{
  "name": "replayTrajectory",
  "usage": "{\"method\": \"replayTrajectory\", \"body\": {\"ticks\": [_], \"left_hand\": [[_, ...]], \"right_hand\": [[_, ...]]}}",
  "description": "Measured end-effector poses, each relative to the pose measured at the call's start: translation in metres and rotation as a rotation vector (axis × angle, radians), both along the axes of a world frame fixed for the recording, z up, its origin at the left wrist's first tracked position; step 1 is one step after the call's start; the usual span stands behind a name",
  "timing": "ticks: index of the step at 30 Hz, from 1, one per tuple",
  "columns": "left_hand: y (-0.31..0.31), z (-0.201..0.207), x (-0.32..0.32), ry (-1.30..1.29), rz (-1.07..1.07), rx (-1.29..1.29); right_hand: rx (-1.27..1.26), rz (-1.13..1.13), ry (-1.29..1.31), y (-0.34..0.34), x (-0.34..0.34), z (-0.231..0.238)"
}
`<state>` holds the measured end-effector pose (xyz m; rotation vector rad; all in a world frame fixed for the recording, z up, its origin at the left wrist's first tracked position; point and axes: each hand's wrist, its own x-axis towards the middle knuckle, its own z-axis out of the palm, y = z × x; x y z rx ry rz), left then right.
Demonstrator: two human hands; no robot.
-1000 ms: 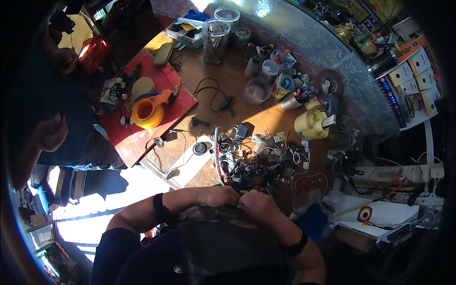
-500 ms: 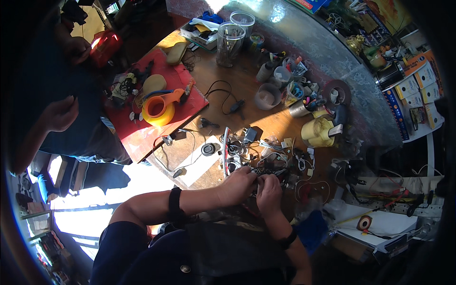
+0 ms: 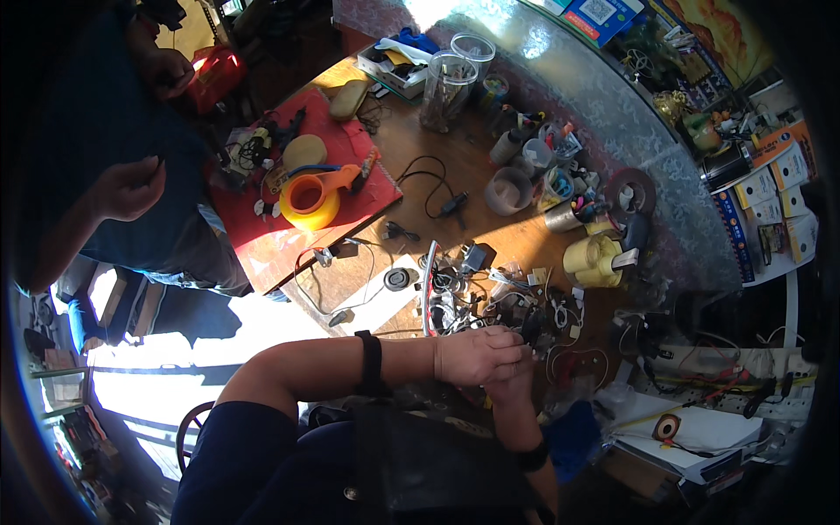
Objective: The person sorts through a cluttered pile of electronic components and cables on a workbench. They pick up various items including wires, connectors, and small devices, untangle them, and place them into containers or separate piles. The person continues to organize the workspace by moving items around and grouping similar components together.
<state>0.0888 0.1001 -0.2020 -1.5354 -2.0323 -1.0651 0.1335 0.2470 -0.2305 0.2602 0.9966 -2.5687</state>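
Note:
At the near edge of a wooden workbench, my left hand [image 3: 477, 355] lies against and partly over my right hand [image 3: 516, 374]. The fingers of both are curled closed, and whatever sits between them is hidden or too small to make out. Just beyond them spreads a tangled heap of cables [image 3: 516, 308] with small parts in it. A dark power adapter [image 3: 473, 258] lies at the heap's far side. Left of the heap are a long thin strip [image 3: 429, 289] and a round black piece [image 3: 396, 279] on white paper.
Orange-and-yellow tape dispenser [image 3: 311, 206] rests on a red mat [image 3: 254, 236] at left. Clear cups [image 3: 507, 191], a tape roll [image 3: 630, 191] and a yellow container [image 3: 588, 261] line the far right. Another person's hand [image 3: 131, 188] is raised at left. A small speaker [image 3: 667, 427] lies at right.
My left hand has moved right and closed over my right hand, which has come slightly nearer to me. The whole view has shifted a little. The other person's hand stays raised.

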Motion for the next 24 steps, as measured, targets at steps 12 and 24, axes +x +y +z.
{"method": "replayTrajectory", "body": {"ticks": [12,24], "left_hand": [[-0.039,-0.015,0.017,-0.274,-0.258,-0.118],[-0.213,0.014,-0.010,-0.751,1.114,1.337]], "right_hand": [[-0.379,0.027,-0.116,0.026,0.002,-0.028],[-0.269,-0.207,-0.419,0.091,0.040,-0.061]]}}
